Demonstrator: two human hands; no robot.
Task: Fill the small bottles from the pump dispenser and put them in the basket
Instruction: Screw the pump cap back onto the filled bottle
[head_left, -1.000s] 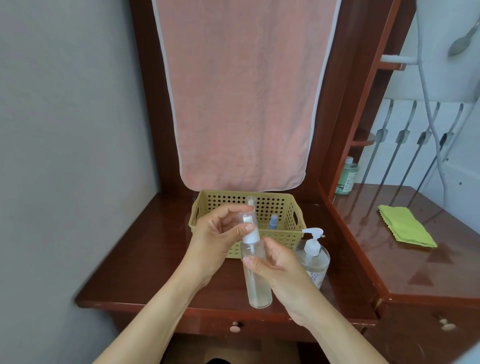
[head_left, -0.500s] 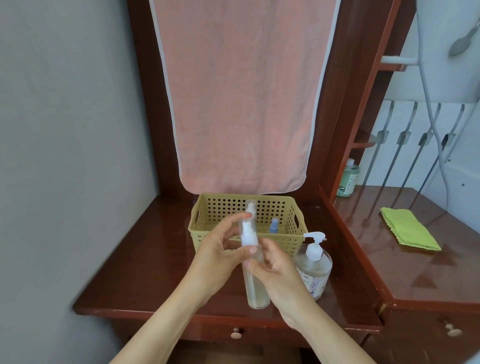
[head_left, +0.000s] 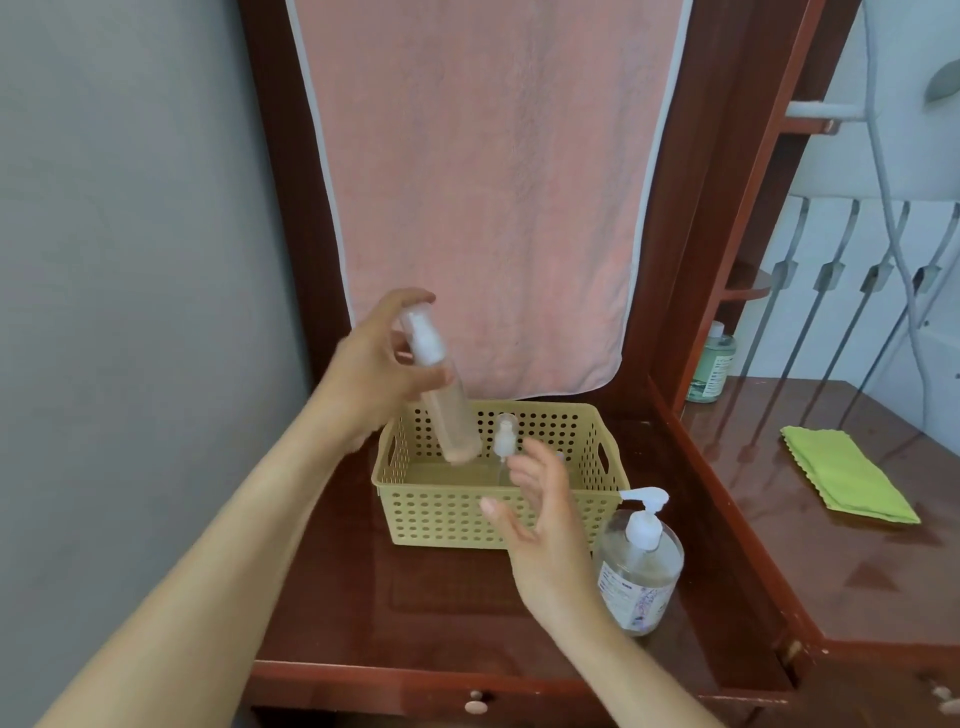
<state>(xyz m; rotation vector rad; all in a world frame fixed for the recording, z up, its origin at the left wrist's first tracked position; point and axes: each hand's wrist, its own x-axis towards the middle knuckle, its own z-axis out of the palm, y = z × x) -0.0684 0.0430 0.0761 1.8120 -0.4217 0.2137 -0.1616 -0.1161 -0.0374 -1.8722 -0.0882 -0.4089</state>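
Observation:
My left hand (head_left: 371, 376) grips a tall clear spray bottle (head_left: 444, 397) by its white top, tilted, with its base hanging over the left part of the yellow perforated basket (head_left: 441, 512). Another small clear bottle with a white pump (head_left: 503, 447) stands inside the basket. In front of the basket my right hand (head_left: 540, 512) hovers with its fingers spread and nothing in it. The big clear pump dispenser (head_left: 641, 564) stands on the desk at the basket's front right corner.
A pink towel (head_left: 483, 197) hangs behind the basket. On the raised side surface to the right lie a green cloth (head_left: 847, 480) and a green bottle (head_left: 711, 369). The dark wooden desk (head_left: 363, 597) ends at a front edge with drawer knobs; a grey wall stands left.
My right hand has let go of the spray bottle. My left hand has lifted it up and back, from in front of the basket to above it.

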